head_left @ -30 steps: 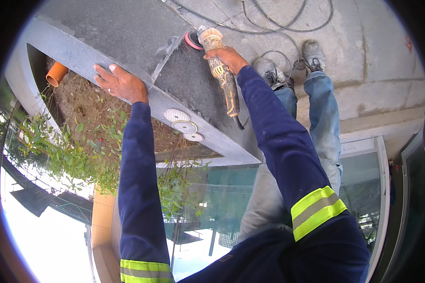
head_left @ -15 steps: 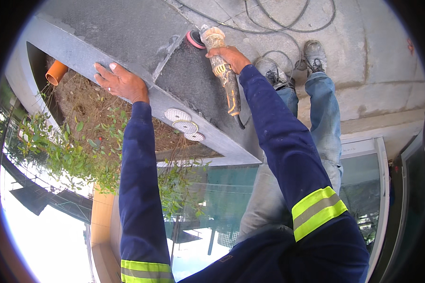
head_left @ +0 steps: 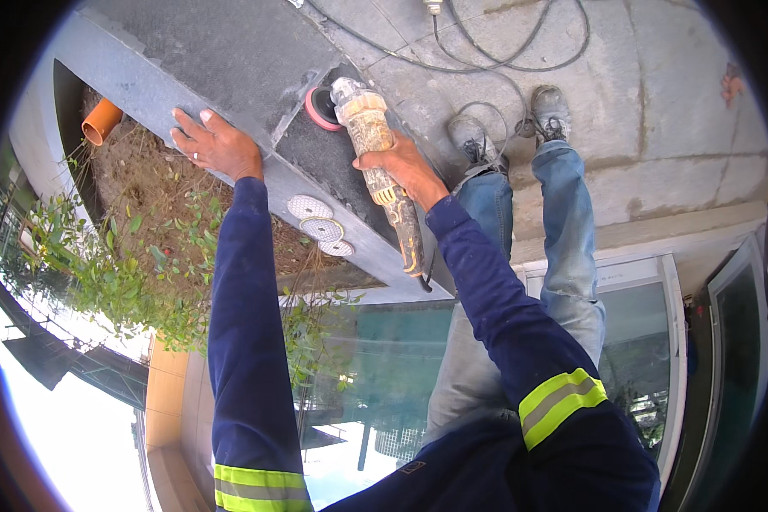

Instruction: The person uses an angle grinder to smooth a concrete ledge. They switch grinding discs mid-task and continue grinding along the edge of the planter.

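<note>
My right hand [head_left: 401,168] is wrapped round the body of a worn, dusty angle grinder [head_left: 371,141]. A pink-edged round pad [head_left: 320,108] on its head meets or hovers just over the dark stone side [head_left: 311,158] of a planter wall; I cannot tell which. The tool's rear end points toward me. My left hand [head_left: 218,145] lies flat with fingers spread on the wall's grey top ledge [head_left: 158,94], a ring on one finger. Several round polishing pads [head_left: 322,229] rest overlapped on the ledge, between my two forearms.
Soil [head_left: 149,192] and leafy plants [head_left: 119,273] fill the planter, with an orange pipe [head_left: 101,122] at its far left. A black cable [head_left: 486,66] loops over the paving beyond my shoes [head_left: 550,111]. A glass door [head_left: 640,341] stands at the right.
The grinder in my right hand has shifted left and slightly nearer, its pad now further in on the dark stone. My left hand stays on the ledge. The whole view has shifted a little.
</note>
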